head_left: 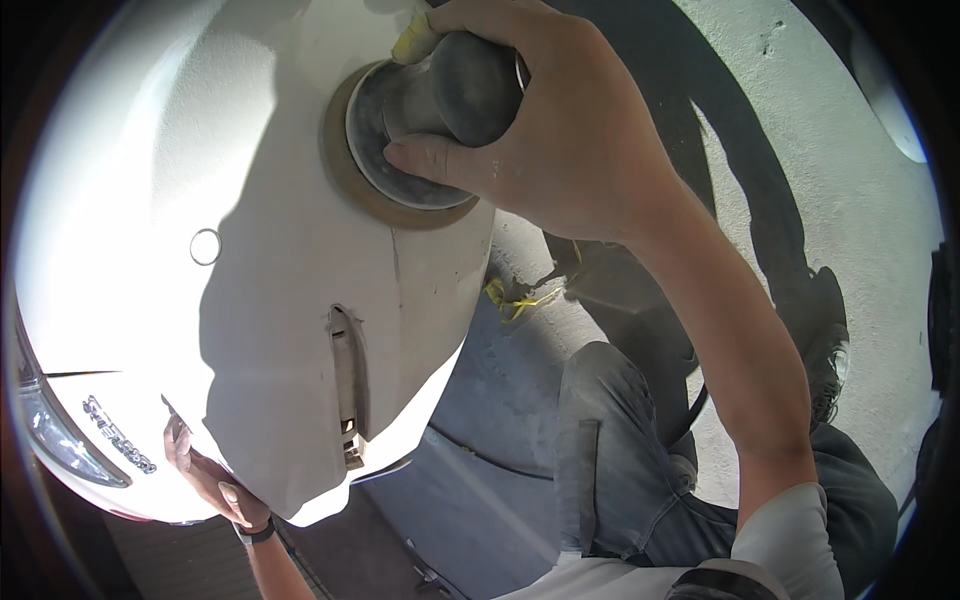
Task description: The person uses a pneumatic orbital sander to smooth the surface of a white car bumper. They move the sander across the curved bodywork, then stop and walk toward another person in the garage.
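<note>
My right hand (590, 130) is closed over the dark rounded head of a sander (475, 90), its thumb along the near side. The sander's round tan pad (355, 190) lies against a white car bumper (290, 290). A yellow scrap (413, 40) shows by the fingers at the far side. At the lower left, my left hand (210, 480), with a dark band at the wrist, rests against the bumper's edge. Its fingers are stretched out, partly in shade, and hold no tool.
The bumper has a narrow recessed slot (345, 385) and a small ring-shaped mark (206, 247). A lamp (65, 440) and a badge (120, 435) sit at the left. A yellow strip (520, 300) and a dark hose (490, 460) lie on the floor near my bent knee (610, 390).
</note>
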`<state>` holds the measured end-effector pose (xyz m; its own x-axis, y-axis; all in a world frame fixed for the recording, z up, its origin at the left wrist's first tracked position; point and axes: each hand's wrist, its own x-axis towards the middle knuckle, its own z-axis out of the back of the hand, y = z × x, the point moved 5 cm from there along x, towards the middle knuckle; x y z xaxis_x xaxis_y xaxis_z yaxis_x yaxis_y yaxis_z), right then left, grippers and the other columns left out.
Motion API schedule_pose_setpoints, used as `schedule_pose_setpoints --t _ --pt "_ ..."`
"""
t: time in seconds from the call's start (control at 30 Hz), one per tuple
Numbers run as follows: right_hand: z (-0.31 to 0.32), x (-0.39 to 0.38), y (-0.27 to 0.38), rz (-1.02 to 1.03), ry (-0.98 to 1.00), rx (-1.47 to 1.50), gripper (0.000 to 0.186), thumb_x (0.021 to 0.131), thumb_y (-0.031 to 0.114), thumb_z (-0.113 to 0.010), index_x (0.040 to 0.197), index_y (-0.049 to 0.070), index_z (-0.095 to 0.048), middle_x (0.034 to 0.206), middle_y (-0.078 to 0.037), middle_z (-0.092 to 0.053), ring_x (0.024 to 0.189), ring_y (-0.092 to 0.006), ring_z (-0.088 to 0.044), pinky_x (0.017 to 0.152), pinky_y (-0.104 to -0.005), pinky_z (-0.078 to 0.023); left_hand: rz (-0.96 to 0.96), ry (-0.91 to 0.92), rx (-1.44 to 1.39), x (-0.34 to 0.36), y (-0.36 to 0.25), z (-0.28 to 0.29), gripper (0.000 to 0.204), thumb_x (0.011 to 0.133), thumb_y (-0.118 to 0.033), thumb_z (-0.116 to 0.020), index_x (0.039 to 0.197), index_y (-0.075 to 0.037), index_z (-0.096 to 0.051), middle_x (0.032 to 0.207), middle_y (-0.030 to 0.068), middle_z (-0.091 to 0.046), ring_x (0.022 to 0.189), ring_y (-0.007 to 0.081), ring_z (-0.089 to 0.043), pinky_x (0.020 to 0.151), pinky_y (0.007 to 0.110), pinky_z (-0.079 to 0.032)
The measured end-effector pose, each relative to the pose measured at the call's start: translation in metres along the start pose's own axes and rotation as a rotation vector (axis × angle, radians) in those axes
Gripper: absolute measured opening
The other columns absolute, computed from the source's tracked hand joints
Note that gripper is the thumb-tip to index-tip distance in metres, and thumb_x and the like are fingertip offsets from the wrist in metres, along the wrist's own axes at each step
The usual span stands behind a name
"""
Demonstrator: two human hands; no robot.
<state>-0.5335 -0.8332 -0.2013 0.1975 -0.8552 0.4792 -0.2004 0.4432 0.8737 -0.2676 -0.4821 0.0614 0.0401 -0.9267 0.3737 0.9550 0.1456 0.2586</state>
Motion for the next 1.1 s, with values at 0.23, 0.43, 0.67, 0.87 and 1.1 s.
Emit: schedule_pose_setpoints --t 0.23,0.43,0.67,0.87,1.1 --pt "-0.002 0.005 -0.016 -0.081 -0.079 0.100 0.063 0.066 0.031 -0.098 0.119 0.008 -0.075 0.105 -0.018 -0.072 0.093 -0.0320 -0.076 0.087 -0.0408 -0.063 0.026 -0.015 0.032 0.004 -0.011 -0.003 0.085 0.102 -0.072 -0.038 0.148 -0.001 -0.046 0.154 0.0239 -0.041 0.149 0.0400 -0.039 0.123 0.060 -0.031" --pt "-0.003 0.006 -0.025 0.028 -0.087 0.033 0.067 0.071 0.035 -0.098 0.126 0.008 -0.072 0.106 -0.012 -0.077 0.095 -0.0240 -0.077 0.088 -0.0358 -0.063 0.049 0.036 0.078 -0.003 0.000 0.003 0.087 0.102 -0.075 -0.035 0.150 -0.003 -0.043 0.157 0.0229 -0.039 0.151 0.0391 -0.036 0.124 0.061 -0.030" --pt "-0.003 0.025 -0.050 -0.268 0.082 0.071 0.071 0.066 0.031 -0.100 0.125 0.005 -0.070 0.114 -0.013 -0.073 0.102 -0.0270 -0.075 0.094 -0.0389 -0.059 0.154 0.049 0.152 -0.014 0.012 0.006 0.096 0.098 -0.084 -0.028 0.151 -0.005 -0.041 0.158 0.0220 -0.038 0.152 0.0390 -0.035 0.124 0.061 -0.030" --pt "-0.003 0.017 -0.014 0.079 0.042 0.198 0.057 0.068 0.031 -0.096 0.115 0.005 -0.076 0.095 -0.018 -0.076 0.088 -0.0340 -0.077 0.085 -0.0420 -0.063 0.285 0.004 0.039 -0.047 0.049 0.017 0.098 0.098 -0.086 -0.027 0.152 -0.005 -0.042 0.159 0.0223 -0.037 0.151 0.0396 -0.035 0.124 0.061 -0.029" --pt "-0.004 -0.010 -0.039 0.053 0.058 0.152 0.059 0.063 0.027 -0.100 0.112 0.009 -0.073 0.108 -0.014 -0.072 0.090 -0.0289 -0.076 0.079 -0.0397 -0.064 0.195 0.042 0.066 -0.032 0.028 0.009 0.098 0.098 -0.085 -0.029 0.153 -0.005 -0.041 0.159 0.0238 -0.038 0.151 0.0398 -0.035 0.124 0.061 -0.029"
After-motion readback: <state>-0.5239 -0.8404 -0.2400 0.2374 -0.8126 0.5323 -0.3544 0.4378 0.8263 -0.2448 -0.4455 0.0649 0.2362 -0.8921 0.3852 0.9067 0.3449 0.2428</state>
